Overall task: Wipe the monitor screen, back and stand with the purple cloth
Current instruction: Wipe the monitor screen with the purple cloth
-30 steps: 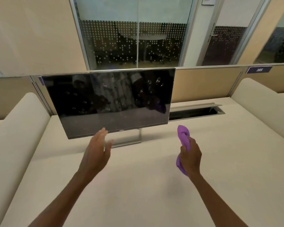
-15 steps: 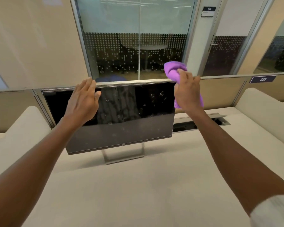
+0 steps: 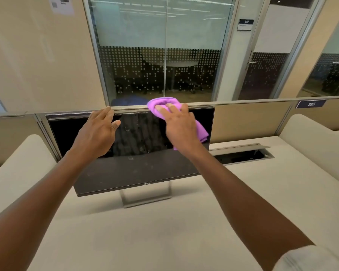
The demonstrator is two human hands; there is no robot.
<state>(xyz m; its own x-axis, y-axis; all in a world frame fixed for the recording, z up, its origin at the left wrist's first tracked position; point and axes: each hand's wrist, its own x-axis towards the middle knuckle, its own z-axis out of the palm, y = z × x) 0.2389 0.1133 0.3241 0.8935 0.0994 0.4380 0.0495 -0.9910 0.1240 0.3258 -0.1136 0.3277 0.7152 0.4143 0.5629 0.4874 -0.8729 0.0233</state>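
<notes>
Table: wide, smooth cream table (image 3: 164, 231) with an open cable slot (image 3: 241, 156) at the back.
Side walls: soft, rounded cream dividers (image 3: 22, 159) on both sides.
Back panel: low tan board (image 3: 249, 120) with a small dark number sign (image 3: 311, 104).
Windows: big glass walls (image 3: 160, 51) with white dots on the lower part.
Door: glass door (image 3: 262, 55) with a metal handle.
Wall: plain beige wall (image 3: 37, 55) with a paper notice (image 3: 63, 4).

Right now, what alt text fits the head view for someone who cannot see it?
A person's right hand presses a purple cloth against the upper right of a dark monitor screen, while the open left hand reaches its top edge. The monitor stands on a pale desk.
</notes>
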